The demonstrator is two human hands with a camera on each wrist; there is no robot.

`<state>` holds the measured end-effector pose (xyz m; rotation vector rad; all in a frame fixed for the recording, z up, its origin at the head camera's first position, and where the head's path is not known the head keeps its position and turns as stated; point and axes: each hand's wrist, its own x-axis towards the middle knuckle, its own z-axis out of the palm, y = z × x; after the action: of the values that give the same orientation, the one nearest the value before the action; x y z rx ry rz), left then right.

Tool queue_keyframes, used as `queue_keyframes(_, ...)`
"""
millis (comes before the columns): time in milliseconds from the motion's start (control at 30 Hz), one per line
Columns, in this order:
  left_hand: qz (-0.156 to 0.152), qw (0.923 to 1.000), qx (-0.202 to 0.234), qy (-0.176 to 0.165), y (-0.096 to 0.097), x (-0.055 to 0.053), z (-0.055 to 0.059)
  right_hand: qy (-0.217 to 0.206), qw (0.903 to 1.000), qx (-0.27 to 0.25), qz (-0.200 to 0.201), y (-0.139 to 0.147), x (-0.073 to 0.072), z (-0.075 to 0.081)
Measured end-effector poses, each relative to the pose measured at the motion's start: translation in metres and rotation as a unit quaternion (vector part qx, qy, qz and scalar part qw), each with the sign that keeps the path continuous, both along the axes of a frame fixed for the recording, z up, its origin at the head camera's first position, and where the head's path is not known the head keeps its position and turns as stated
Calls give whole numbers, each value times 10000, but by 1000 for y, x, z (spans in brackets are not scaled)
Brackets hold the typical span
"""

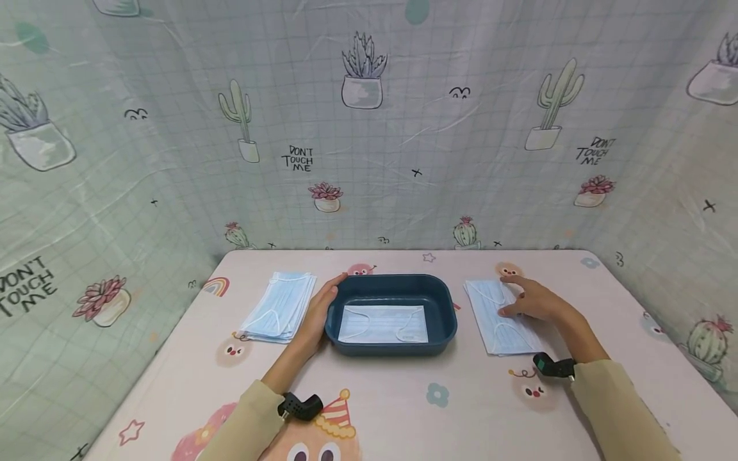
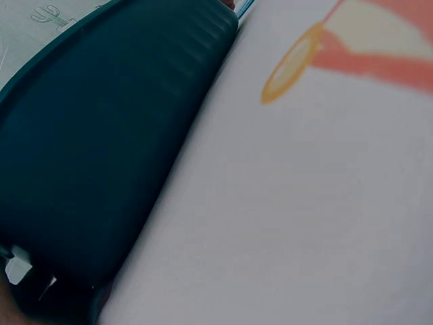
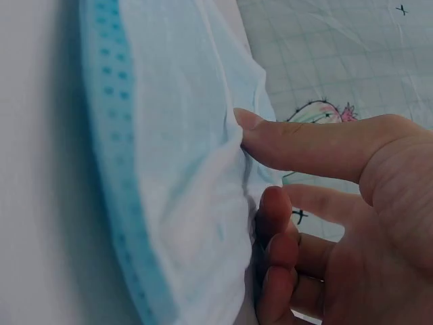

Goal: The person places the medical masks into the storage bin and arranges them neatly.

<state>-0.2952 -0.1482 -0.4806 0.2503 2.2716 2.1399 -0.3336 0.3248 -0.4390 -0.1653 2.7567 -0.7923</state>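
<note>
A dark blue plastic bin (image 1: pixel 392 350) stands mid-table with a light blue face mask (image 1: pixel 383 324) lying flat inside it. My left hand (image 1: pixel 316 314) rests along the bin's left outer wall, its fingers stretched toward the far corner. In the left wrist view the bin's wall (image 2: pixel 101 135) fills the left side, and most of that hand is hidden. On the right lies a stack of masks (image 1: pixel 497 323). My right hand (image 1: pixel 536 299) is over it, and in the right wrist view thumb and fingers pinch up a fold of a mask (image 3: pixel 183 162).
Another fanned stack of blue masks (image 1: pixel 278 306) lies on the left, beside the left hand. The table (image 1: pixel 398 410) wears a pale cloth with cartoon prints. A cactus-patterned curtain (image 1: pixel 415 141) encloses the back and sides.
</note>
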Motion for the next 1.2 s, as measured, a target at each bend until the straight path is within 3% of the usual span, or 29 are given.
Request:
queue_keyframes(333,-12,10000,14,32,-1,0,-2,201,9990,-371,-128,0,2,-3)
queue_keyframes(500,19,10000,-6,67,-1,1,0,296,9990,-274,-200,0,0,-2)
queue_keyframes(833,18,10000,-22,76,1,0,0,125,9991,-142,-381,1,2,-1)
queue_keyframes(1200,23,9999,46,90,1,1,-1,-337,9949,-846,-436,8,2,-2)
